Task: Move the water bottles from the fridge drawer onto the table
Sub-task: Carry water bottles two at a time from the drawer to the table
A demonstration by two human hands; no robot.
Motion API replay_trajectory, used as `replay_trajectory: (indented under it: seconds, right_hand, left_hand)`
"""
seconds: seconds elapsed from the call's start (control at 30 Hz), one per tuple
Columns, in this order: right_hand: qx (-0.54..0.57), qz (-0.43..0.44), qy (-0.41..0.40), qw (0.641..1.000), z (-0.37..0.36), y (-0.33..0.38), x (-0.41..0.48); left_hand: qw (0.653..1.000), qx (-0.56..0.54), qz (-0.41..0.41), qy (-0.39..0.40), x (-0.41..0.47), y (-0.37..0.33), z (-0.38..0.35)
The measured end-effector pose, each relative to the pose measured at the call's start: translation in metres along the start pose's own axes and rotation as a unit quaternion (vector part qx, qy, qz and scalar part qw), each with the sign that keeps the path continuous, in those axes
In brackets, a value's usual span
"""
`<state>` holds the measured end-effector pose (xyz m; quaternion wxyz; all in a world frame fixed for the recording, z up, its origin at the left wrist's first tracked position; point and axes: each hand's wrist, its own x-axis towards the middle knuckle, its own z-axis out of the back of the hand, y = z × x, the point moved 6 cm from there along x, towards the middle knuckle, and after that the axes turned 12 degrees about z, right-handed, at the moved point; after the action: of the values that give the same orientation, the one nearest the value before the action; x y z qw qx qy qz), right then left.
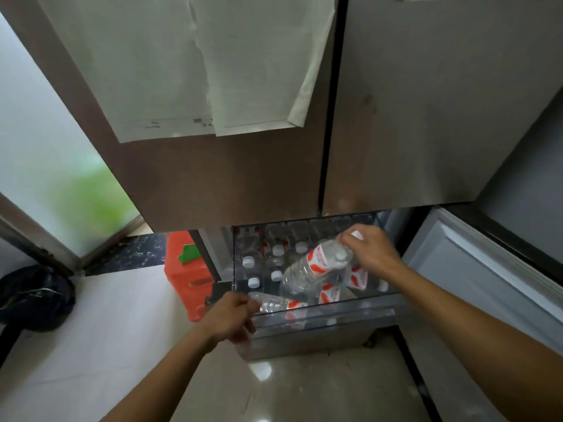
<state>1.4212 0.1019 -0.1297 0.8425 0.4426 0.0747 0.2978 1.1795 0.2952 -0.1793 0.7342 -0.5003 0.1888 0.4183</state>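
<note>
Over the fridge drawer [335, 315], right hand [370, 251] grips a water bottle [313, 269] by its neck, probably to lift it clear; left hand [231, 321] hovers at a second bottle [269, 303], grip unclear.

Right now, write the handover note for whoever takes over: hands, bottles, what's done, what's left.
Right hand: grips a tilted water bottle by one end, raised above the open fridge drawer.
Left hand: at the drawer's front left corner, fingers curled beside a lying bottle; grip unclear.
Drawer: upright bottles at the back and left, others lying at the front.
Done: no bottle is visibly on a table.
Left: carry this bottle out, then all the others.
</note>
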Motion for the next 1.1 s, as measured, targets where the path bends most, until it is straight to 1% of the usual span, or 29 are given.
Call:
replay_trajectory:
  seconds: [0.07, 0.13, 0.2, 0.3, 0.4, 0.47, 0.5, 0.6, 0.73, 0.83, 0.9, 0.93, 1.0, 1.07, 1.1]
  right_hand:
    - [-0.032, 0.004, -0.042, 0.999, 0.042, 0.003, -0.008]
    - [-0.075, -0.005, -0.068, 0.995, 0.079, 0.002, -0.018]
    - [-0.116, -0.005, -0.081, 0.99, 0.106, -0.001, -0.029]
    - [-0.165, -0.008, -0.075, 0.983, 0.13, -0.013, -0.043]
    - [-0.173, -0.015, -0.069, 0.982, 0.139, -0.033, -0.051]
    - [-0.161, -0.013, -0.063, 0.985, 0.141, -0.043, -0.053]
    - [-0.16, -0.013, -0.059, 0.985, 0.145, -0.05, -0.052]
    - [-0.155, -0.013, -0.037, 0.987, 0.144, -0.056, -0.051]
    - [-0.159, -0.007, -0.013, 0.987, 0.145, -0.067, -0.045]
    - [-0.18, 0.016, -0.003, 0.983, 0.143, -0.067, -0.038]
    - [-0.203, 0.038, 0.009, 0.978, 0.14, -0.062, -0.033]
    - [-0.214, 0.049, 0.014, 0.976, 0.138, -0.06, -0.031]
    - [-0.227, 0.063, 0.018, 0.972, 0.135, -0.056, -0.025]
    - [-0.223, 0.068, 0.018, 0.972, 0.13, -0.053, -0.019]
    - [-0.222, 0.069, 0.023, 0.972, 0.126, -0.051, -0.015]
  left_hand:
    - [0.997, 0.016, -0.058, -0.04, 0.011, -0.03, 0.002]
    - [0.986, 0.085, -0.117, -0.079, 0.026, -0.06, -0.01]
    - [0.968, 0.168, -0.158, -0.096, 0.047, -0.086, -0.034]
    - [0.932, 0.284, -0.206, -0.088, 0.075, -0.125, -0.083]
    - [0.883, 0.388, -0.247, -0.09, 0.096, -0.159, -0.131]
    - [0.854, 0.447, -0.251, -0.093, 0.11, -0.172, -0.157]
    - [0.845, 0.468, -0.245, -0.084, 0.119, -0.179, -0.173]
    - [0.832, 0.505, -0.221, -0.065, 0.141, -0.178, -0.191]
    - [0.81, 0.544, -0.202, -0.077, 0.165, -0.178, -0.2]
    - [0.822, 0.526, -0.2, -0.084, 0.167, -0.183, -0.195]
    - [0.838, 0.497, -0.194, -0.116, 0.162, -0.185, -0.178]
    - [0.852, 0.47, -0.186, -0.136, 0.157, -0.185, -0.164]
    - [0.891, 0.386, -0.176, -0.162, 0.142, -0.179, -0.132]
    - [0.939, 0.263, -0.162, -0.153, 0.121, -0.166, -0.102]
    - [0.955, 0.2, -0.161, -0.148, 0.11, -0.157, -0.09]
